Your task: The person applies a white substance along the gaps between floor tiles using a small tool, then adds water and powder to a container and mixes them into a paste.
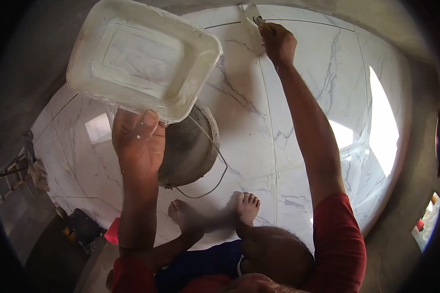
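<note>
My left hand (142, 139) grips the near edge of a cream-white rectangular plastic tub (196, 61), thumb on the rim. Smears of white paste coat the tub's bottom and sides, and white specks dot my thumb. Far out, my right hand (279, 45) is closed around the handle of a putty knife (252, 13). Its flat blade lies at a tile joint (268, 110) on the marble-patterned floor (298, 93); whether it touches the tile I cannot tell. A pale smear runs along this joint toward me.
Under the tub and my left wrist stands a grey, cement-stained bucket (193, 154) with a wire handle, partly hidden. My bare feet (248, 207) are on the tiles. A dark bundle (82, 228) and a pink-red object (112, 231) lie at lower left. Grey walls curve around the floor.
</note>
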